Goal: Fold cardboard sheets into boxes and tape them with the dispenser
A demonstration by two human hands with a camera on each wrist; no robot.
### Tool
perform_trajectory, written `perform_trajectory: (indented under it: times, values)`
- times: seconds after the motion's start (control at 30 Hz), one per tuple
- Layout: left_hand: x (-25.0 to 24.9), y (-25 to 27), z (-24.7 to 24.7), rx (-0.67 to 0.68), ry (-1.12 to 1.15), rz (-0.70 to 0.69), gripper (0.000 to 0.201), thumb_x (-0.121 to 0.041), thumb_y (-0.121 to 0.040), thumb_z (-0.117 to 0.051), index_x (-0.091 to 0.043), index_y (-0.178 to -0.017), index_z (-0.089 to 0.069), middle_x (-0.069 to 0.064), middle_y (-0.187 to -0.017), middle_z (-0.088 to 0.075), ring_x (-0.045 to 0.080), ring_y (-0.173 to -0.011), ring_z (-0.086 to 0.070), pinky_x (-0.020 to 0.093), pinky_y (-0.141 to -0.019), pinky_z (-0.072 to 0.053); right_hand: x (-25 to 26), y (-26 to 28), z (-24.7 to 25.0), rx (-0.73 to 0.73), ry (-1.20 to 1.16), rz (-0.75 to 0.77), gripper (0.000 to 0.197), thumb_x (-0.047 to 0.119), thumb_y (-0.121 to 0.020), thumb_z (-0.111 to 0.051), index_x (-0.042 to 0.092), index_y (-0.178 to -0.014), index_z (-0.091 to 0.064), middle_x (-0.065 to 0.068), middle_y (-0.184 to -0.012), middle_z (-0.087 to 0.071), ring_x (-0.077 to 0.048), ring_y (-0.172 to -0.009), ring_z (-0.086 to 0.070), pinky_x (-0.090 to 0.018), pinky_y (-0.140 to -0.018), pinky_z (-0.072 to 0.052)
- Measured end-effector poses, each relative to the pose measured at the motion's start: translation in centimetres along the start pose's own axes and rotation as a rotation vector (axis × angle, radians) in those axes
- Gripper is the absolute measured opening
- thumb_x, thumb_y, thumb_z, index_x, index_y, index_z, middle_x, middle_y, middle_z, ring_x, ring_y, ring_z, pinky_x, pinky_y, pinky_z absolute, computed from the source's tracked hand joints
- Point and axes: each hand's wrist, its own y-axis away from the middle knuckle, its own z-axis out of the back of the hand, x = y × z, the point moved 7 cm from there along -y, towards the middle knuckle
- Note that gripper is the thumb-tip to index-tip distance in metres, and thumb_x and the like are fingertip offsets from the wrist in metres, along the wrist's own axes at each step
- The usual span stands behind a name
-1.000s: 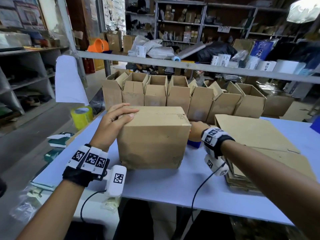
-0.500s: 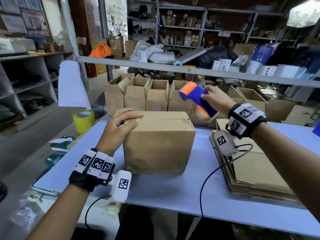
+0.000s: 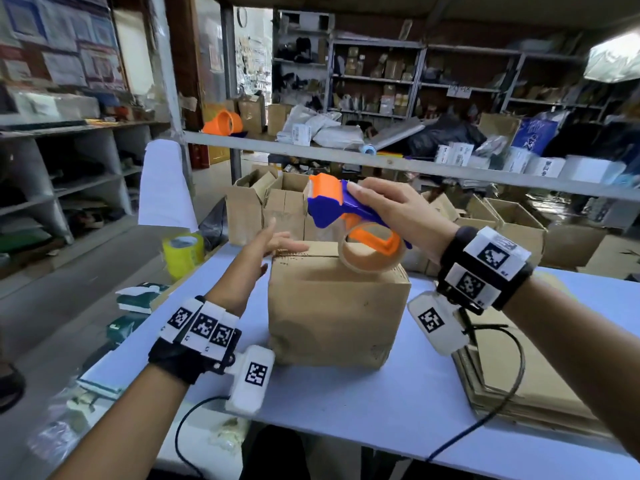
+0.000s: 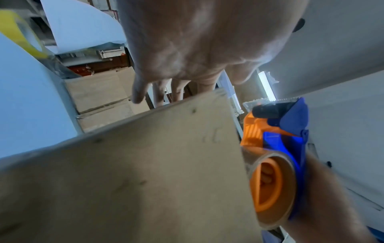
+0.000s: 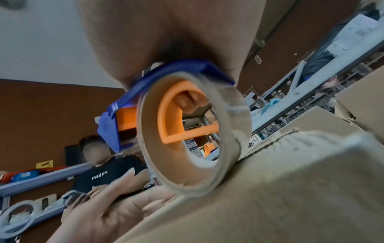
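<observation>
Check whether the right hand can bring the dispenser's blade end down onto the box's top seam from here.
Probably yes. The right hand holds the dispenser just above the box; the left hand sits at the far-left corner, off the seam.

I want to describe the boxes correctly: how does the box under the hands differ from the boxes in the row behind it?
The front box has its top flaps folded shut; the row of boxes stands with flaps open. The front box stands alone at the table's near side; the row boxes stand side by side farther back. All are plain brown cardboard.
</observation>
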Motion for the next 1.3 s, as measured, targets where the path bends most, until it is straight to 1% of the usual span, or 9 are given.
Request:
perform_trajectory:
  times: [0.1, 0.23, 0.37, 0.5, 0.63, 0.8, 1.0, 1.1, 1.3]
  values:
    - [-1.4, -0.6, -0.5, 0.049, -0.029, -0.003, 0.083, -0.052, -0.105, -0.007, -0.006, -0.108, -0.076, 0.001, -0.148, -0.052, 0.014, -0.141, -0.037, 0.043, -0.122, -0.014, 0.5, -0.1, -0.2, 0.011, 0.062, 0.017, 0.031, 0.051, -0.103, -0.052, 0.047, -0.075, -0.066, 0.023, -0.071, -0.062, 0.003, -0.067, -0.055, -0.008, -0.062, -0.038]
    - [-2.1, -1.4, -0.5, 0.068, -0.014, 0.006, 0.084, -0.057, -0.104, -0.014, -0.006, -0.095, -0.079, -0.01, -0.127, -0.068, 0.001, -0.124, -0.051, 0.036, -0.116, -0.025, 0.7, -0.5, -0.3, 0.011, 0.1, 0.022, 0.028, 0.055, -0.101, -0.052, 0.048, -0.077, -0.066, 0.022, -0.075, -0.064, 0.001, -0.071, -0.057, -0.022, -0.071, -0.041]
    - [-2.5, -1.9, 0.1, 0.01, -0.054, -0.029, 0.066, -0.053, -0.103, -0.031, -0.019, -0.075, -0.08, -0.027, -0.109, -0.071, 0.001, -0.125, -0.05, 0.045, -0.12, -0.022, 0.7, -0.5, -0.4, 0.015, 0.082, 0.021, 0.027, 0.055, -0.101, -0.053, 0.04, -0.084, -0.068, 0.015, -0.082, -0.067, -0.004, -0.077, -0.06, -0.028, -0.076, -0.043]
    - [-2.8, -1.9, 0.5, -0.074, -0.053, -0.045, 0.03, -0.051, -0.085, -0.053, -0.038, -0.074, -0.077, -0.005, -0.114, -0.071, 0.016, -0.124, -0.054, 0.045, -0.116, -0.031, 0.7, -0.7, -0.5, 0.016, 0.105, 0.016, 0.027, 0.059, -0.099, -0.052, 0.04, -0.089, -0.069, 0.012, -0.086, -0.07, -0.008, -0.081, -0.063, -0.029, -0.077, -0.046]
    - [-3.2, -2.1, 0.6, -0.064, -0.079, -0.106, 0.027, -0.046, -0.08, -0.052, -0.035, -0.069, -0.073, -0.02, -0.076, -0.071, 0.009, -0.097, -0.06, 0.036, -0.098, -0.038, 0.8, -0.9, -0.4, 0.011, 0.122, 0.033, 0.029, 0.058, -0.1, -0.051, 0.036, -0.092, -0.069, 0.009, -0.088, -0.07, -0.015, -0.083, -0.064, -0.032, -0.077, -0.046]
    - [-3.6, -1.9, 0.9, -0.069, -0.064, -0.117, 0.022, -0.048, -0.081, -0.055, -0.044, -0.068, -0.072, -0.019, -0.084, -0.074, 0.007, -0.107, -0.062, 0.037, -0.104, -0.041, 0.9, -0.9, -0.3, 0.015, 0.149, 0.028, 0.029, 0.057, -0.101, -0.051, 0.036, -0.093, -0.07, 0.01, -0.088, -0.071, -0.012, -0.082, -0.065, -0.032, -0.076, -0.048]
    - [-4.6, -1.7, 1.0, -0.107, -0.422, -0.301, 0.027, -0.022, -0.103, -0.051, -0.003, -0.098, -0.069, -0.001, -0.102, -0.064, 0.016, -0.1, -0.057, 0.038, -0.089, -0.044, 1.1, -0.9, -0.2, -0.049, 0.292, 0.05, 0.038, 0.063, -0.099, -0.048, 0.036, -0.092, -0.074, 0.013, -0.082, -0.072, -0.006, -0.075, -0.063, -0.032, -0.07, -0.046]
    - [-5.2, -1.4, 1.2, -0.147, -0.551, -0.359, 0.026, -0.015, -0.103, -0.05, 0.0, -0.094, -0.069, 0.003, -0.107, -0.059, 0.024, -0.106, -0.053, 0.042, -0.093, -0.044, 1.1, -1.3, -0.3, -0.038, 0.337, 0.042, 0.041, 0.064, -0.098, -0.049, 0.032, -0.091, -0.075, 0.01, -0.083, -0.072, -0.011, -0.078, -0.064, -0.033, -0.07, -0.047]
    - [-4.3, -0.8, 2.1, -0.138, -0.511, -0.325, 0.033, -0.021, -0.104, -0.047, 0.001, -0.088, -0.065, 0.0, -0.095, -0.055, 0.014, -0.089, -0.052, 0.031, -0.079, -0.041, 1.3, -2.0, -0.8, 0.039, 0.352, 0.049, 0.033, 0.062, -0.097, -0.052, 0.038, -0.093, -0.074, 0.014, -0.082, -0.072, -0.006, -0.076, -0.064, -0.027, -0.068, -0.046]
